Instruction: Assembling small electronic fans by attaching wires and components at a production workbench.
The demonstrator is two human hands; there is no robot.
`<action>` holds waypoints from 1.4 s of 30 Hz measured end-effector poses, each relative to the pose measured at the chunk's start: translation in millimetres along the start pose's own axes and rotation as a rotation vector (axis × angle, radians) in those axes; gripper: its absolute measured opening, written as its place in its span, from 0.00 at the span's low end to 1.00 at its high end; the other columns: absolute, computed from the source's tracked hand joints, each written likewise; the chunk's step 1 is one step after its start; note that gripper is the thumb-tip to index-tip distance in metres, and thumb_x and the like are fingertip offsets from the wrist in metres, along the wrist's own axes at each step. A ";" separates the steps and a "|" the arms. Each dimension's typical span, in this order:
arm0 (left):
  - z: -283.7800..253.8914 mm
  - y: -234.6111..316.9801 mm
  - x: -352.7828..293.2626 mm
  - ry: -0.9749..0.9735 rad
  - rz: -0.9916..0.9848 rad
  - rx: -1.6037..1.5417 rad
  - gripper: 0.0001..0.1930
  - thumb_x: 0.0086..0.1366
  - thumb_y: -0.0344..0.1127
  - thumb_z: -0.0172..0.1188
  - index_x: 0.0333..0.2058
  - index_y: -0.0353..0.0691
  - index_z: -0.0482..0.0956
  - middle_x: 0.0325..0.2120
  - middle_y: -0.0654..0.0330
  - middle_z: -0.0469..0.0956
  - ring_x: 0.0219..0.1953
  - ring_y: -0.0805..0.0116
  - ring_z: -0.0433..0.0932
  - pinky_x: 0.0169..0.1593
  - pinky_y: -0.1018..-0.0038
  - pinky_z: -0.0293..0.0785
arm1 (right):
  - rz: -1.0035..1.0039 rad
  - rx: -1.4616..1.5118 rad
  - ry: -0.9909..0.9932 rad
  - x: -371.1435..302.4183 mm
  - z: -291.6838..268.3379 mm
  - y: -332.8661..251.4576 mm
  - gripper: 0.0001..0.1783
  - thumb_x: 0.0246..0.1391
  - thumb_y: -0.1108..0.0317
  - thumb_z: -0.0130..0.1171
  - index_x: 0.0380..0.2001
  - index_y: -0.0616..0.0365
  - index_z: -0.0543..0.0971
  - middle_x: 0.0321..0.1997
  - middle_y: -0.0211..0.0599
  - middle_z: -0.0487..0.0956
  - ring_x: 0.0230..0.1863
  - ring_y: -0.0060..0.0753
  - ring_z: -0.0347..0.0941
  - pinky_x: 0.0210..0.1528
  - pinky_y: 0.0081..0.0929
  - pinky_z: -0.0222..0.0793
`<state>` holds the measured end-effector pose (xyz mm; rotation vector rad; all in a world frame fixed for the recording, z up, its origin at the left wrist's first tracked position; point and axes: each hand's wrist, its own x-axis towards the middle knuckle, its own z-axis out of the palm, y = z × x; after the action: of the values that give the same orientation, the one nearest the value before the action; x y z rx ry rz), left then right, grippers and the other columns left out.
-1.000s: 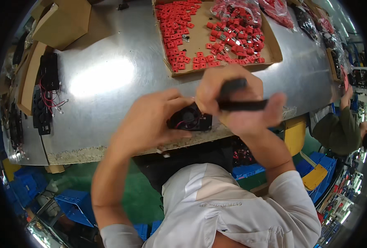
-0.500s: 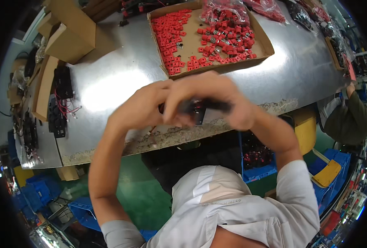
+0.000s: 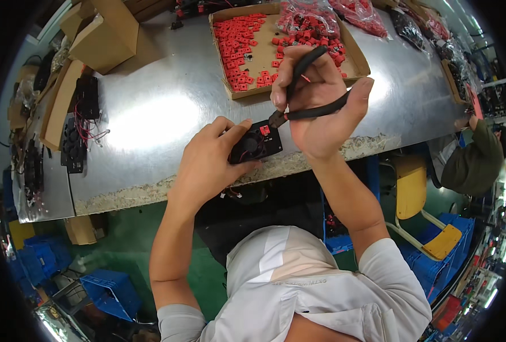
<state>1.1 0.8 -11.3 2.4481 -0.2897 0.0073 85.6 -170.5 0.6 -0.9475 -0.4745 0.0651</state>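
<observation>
1. So the left hand (image 3: 210, 154) is on the fan panel (image 3: 273, 147), back of the hand facing up, index finger reaching along the far side and thumb along the near side. Fairly narrow grip, panel pinched between them.
2. Fan panel's lying on the tabletop (image 3: 150, 119), close to the chipped near edge and a bit askew. There's a red piece (image 3: 265, 130) at its far right corner.
3. Right hand (image 3: 327, 114) has the pliers (image 3: 301, 113), palm rolled up toward the camera. Fingers curl around the upper handle, thumb sticks out wide past the lower one, and the handles are spread well apart.
4. Plier tips point left, right beside the red piece. Can't tell if they're touching it.
5. Left forearm (image 3: 176, 239) comes up leaning right, right forearm (image 3: 347, 191) comes up leaning left, both elbows bent.
6. Just beyond the hands sits a cardboard tray (image 3: 262, 52) of red parts (image 3: 237, 43), with a clear bag (image 3: 304, 20) at its far side.
7. More fan units (image 3: 72, 145) with red wires lie over on the left.
</observation>
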 end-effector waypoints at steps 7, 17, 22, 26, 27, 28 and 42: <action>2.1 3.7 -1.9 0.023 -0.008 0.028 0.34 0.45 0.40 0.74 0.54 0.42 0.76 0.37 0.55 0.75 0.38 0.52 0.76 0.44 0.61 0.74 | -0.015 -0.055 0.035 0.3 4.9 5.8 0.56 0.52 0.17 0.29 0.50 0.66 0.73 0.32 0.38 0.73 0.28 0.32 0.68 0.30 0.27 0.61; 3.3 6.8 -1.3 0.012 -0.013 0.056 0.34 0.46 0.41 0.74 0.55 0.42 0.76 0.37 0.55 0.75 0.39 0.52 0.76 0.44 0.61 0.74 | 0.003 -0.057 0.049 -1.8 3.9 9.6 0.56 0.52 0.17 0.29 0.46 0.67 0.74 0.29 0.38 0.72 0.25 0.31 0.66 0.28 0.28 0.60; 4.4 4.4 0.2 0.017 -0.017 0.076 0.34 0.45 0.41 0.74 0.54 0.43 0.77 0.37 0.56 0.75 0.38 0.53 0.76 0.42 0.62 0.74 | 0.030 -0.028 0.070 -1.0 4.7 10.6 0.54 0.52 0.18 0.30 0.39 0.66 0.75 0.26 0.39 0.70 0.22 0.30 0.63 0.25 0.28 0.58; 2.6 -1.6 1.6 0.037 -0.026 0.004 0.33 0.45 0.42 0.75 0.52 0.43 0.78 0.35 0.57 0.75 0.36 0.54 0.77 0.40 0.63 0.74 | -0.044 0.009 0.120 -19.7 10.1 9.3 0.53 0.45 0.14 0.33 0.32 0.63 0.71 0.23 0.38 0.66 0.20 0.30 0.56 0.24 0.28 0.53; 1.1 -1.5 4.4 0.029 -0.017 -0.011 0.32 0.45 0.43 0.75 0.51 0.42 0.79 0.34 0.56 0.75 0.35 0.54 0.77 0.39 0.63 0.75 | -0.046 0.017 0.135 -31.9 10.6 6.4 0.54 0.42 0.12 0.36 0.32 0.62 0.69 0.23 0.39 0.65 0.20 0.30 0.56 0.24 0.29 0.54; 0.1 -2.0 6.6 0.018 -0.008 -0.023 0.32 0.45 0.43 0.76 0.50 0.42 0.79 0.33 0.56 0.76 0.34 0.54 0.78 0.38 0.64 0.75 | -0.173 0.057 0.016 -34.5 2.7 12.9 0.54 0.42 0.13 0.36 0.33 0.62 0.69 0.24 0.40 0.65 0.21 0.30 0.56 0.24 0.29 0.54; -1.9 -2.2 10.4 -0.037 -0.076 -0.089 0.32 0.45 0.45 0.77 0.49 0.41 0.80 0.34 0.56 0.76 0.34 0.54 0.78 0.39 0.65 0.75 | -0.114 0.152 -0.073 -33.0 -10.0 2.2 0.60 0.40 0.10 0.35 0.47 0.63 0.70 0.34 0.42 0.69 0.28 0.34 0.64 0.32 0.32 0.62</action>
<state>11.9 1.5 -10.4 2.3708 -0.2090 -0.0820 60.6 -185.4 -18.0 -0.7695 -0.5816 0.0320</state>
